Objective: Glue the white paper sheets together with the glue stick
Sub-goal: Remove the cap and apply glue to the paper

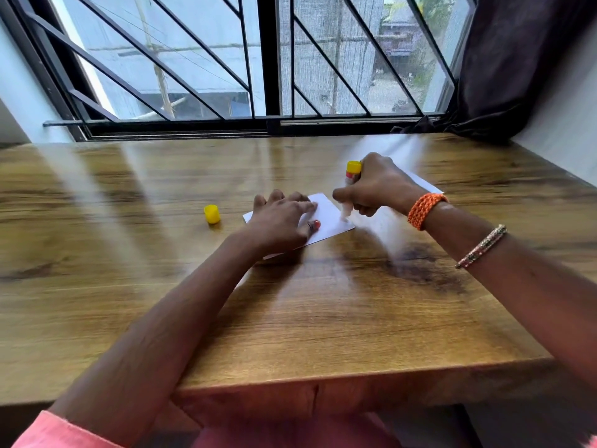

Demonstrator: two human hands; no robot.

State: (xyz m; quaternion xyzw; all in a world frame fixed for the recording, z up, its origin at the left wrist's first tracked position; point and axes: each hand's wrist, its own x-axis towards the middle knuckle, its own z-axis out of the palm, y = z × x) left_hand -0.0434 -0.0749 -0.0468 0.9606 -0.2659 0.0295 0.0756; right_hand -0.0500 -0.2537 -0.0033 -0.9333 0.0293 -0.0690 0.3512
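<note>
A white paper sheet (329, 218) lies on the wooden table (290, 318), near its middle. My left hand (281, 218) presses flat on the sheet's left part, fingers spread. My right hand (371, 189) grips the glue stick (352, 171), whose yellow end points up; its lower tip meets the sheet's right edge, blurred by motion. A second white sheet (426, 184) shows behind my right wrist, mostly hidden. The yellow cap (212, 214) stands alone on the table left of the sheet.
A barred window (258, 59) runs along the table's far edge. A dark curtain (517, 59) hangs at the far right corner. Bare wood lies to the left and in front of the sheets.
</note>
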